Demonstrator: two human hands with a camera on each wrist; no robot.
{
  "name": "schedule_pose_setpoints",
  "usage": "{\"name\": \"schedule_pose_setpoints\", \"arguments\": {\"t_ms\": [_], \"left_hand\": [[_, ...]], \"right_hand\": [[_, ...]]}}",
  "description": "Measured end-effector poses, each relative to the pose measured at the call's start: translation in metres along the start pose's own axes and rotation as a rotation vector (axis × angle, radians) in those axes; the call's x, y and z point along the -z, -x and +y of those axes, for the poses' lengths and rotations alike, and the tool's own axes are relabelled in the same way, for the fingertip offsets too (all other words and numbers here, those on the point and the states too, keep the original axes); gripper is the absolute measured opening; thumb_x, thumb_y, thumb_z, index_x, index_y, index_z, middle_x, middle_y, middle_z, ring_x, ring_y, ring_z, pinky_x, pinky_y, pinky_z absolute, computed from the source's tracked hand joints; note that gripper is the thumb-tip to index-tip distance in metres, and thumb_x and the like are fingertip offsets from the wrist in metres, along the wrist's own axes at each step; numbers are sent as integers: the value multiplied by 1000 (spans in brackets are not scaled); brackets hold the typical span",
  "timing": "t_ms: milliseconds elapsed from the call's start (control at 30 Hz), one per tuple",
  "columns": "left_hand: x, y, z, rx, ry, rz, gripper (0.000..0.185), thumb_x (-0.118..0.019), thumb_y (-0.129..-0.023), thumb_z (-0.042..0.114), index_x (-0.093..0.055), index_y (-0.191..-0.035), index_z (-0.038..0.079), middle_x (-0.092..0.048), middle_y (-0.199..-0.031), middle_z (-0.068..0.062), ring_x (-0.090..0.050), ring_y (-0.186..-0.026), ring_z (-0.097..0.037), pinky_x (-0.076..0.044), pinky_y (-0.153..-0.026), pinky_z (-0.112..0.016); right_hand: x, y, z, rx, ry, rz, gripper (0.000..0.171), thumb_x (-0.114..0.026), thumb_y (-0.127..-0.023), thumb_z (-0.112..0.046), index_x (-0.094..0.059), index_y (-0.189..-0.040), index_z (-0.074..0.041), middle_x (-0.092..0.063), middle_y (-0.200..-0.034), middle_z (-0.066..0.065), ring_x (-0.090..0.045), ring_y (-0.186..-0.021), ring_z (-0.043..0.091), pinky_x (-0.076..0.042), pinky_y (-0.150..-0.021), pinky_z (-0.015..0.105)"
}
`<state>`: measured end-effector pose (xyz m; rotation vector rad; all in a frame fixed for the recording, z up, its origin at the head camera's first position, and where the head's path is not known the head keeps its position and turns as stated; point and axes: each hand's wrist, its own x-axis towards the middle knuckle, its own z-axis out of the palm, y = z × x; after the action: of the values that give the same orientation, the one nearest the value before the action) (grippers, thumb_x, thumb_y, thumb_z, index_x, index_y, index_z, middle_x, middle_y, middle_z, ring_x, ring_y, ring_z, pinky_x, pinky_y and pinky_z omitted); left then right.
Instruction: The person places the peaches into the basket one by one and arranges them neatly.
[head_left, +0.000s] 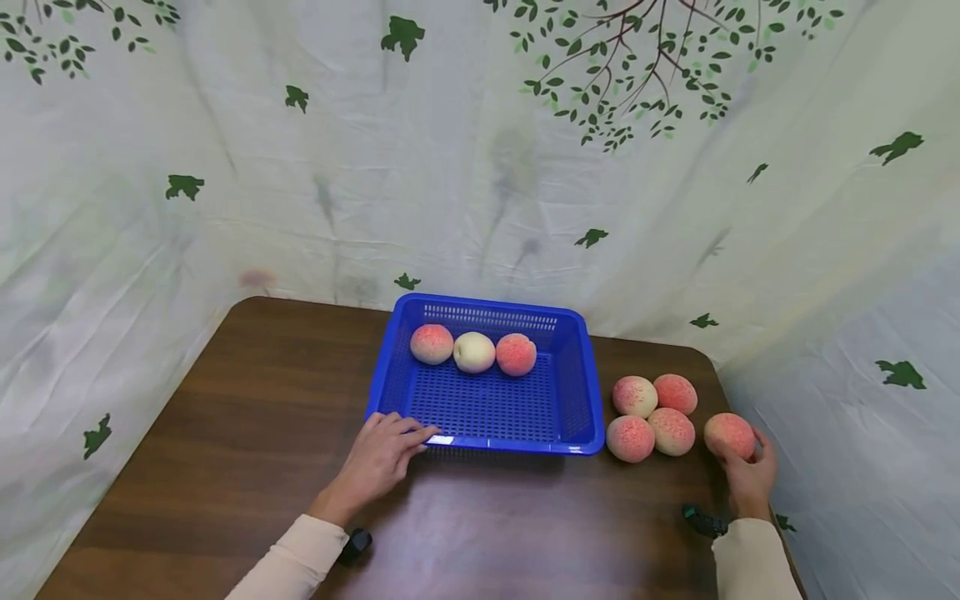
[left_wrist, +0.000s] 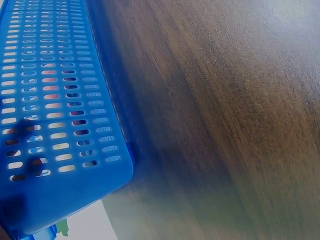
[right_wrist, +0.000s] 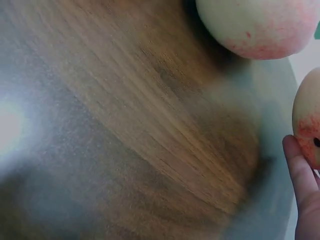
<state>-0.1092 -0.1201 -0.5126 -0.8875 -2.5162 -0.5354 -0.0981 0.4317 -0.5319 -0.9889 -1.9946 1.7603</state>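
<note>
Peaches, three in a row point(head_left: 473, 351), sit at the 12 o'clock end of the blue basket point(head_left: 577, 392). Left hand point(head_left: 382, 454) rests flat-fingered on its 7 o'clock rim; right hand point(head_left: 746, 475) cups a peach point(head_left: 729, 434) at 3 o'clock on the surface point(head_left: 247, 417).

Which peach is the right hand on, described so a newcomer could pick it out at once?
Start at the blue basket on the brown table; to its right, four peaches sit clustered. The one meant is the fifth peach, alone beyond them near the table's right edge, the only one with the right hand cupped around it.

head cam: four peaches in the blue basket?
No, the blue basket holds only three peaches; five more sit on the table to its right.
</note>
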Motion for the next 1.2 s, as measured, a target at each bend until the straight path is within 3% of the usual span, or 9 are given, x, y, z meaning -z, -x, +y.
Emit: {"name": "schedule_pose_setpoints", "arguments": {"t_ms": [133,267,433,567,700,900,1200], "left_hand": [[1,-1,0,6,-1,-6,29,-75,-79,13,-76,-106,22,-69,-90,6,-54,-77,-16,-37,-71,-33],[2,0,0,11,-6,-13,30,-76,-78,10,-76,-106,22,-68,-90,6,-53,-77,-16,-37,-71,-33],[2,0,0,17,-10,-11,32,-76,-77,8,-76,-106,22,-68,-90,6,-53,-77,-16,-37,-71,-33],[1,-1,1,7,-17,7,32,-77,-76,8,-76,-105,22,-68,-88,5,-53,-76,-16,-37,-70,-33],[0,-2,2,7,-1,17,31,-77,-77,8,-76,-104,22,-67,-86,6,-53,-75,-16,-36,-70,-33],[-3,-6,3,23,30,16,25,-73,-82,12,-76,-105,21,-65,-86,4,-56,-79,-19,-36,-70,-34],[-1,-3,2,20,12,23,24,-75,-80,12,-77,-103,21,-66,-85,4,-56,-78,-19,-36,-69,-34]], "right_hand": [[2,5,-6,-5,-98,2,86,-73,-85,-19,-22,-154,-21,-28,-152,12,-47,-112,10,-46,-66,7],[1,6,-12,-28,-156,9,89,-78,-80,-23,-26,-151,-26,-30,-150,9,-48,-115,14,-49,-68,10],[-9,14,-29,0,-214,-3,82,-81,-77,-19,-33,-143,-27,-43,-125,-3,-53,-101,8,-52,-72,16],[-22,30,-45,37,-265,-54,70,-77,-80,-10,-37,-137,-23,-44,-116,-3,-52,-98,10,-52,-67,15],[-33,42,-56,75,-307,-106,63,-74,-82,-5,-41,-134,-21,-47,-120,-2,-50,-103,12,-52,-67,16],[-51,50,-66,145,-276,-162,66,-74,-83,-5,-41,-139,-18,-45,-124,-3,-48,-109,12,-52,-70,16],[-89,72,-75,194,-279,-238,69,-72,-83,-1,-43,-143,-19,-44,-135,0,-43,-119,16,-50,-78,16]]}}
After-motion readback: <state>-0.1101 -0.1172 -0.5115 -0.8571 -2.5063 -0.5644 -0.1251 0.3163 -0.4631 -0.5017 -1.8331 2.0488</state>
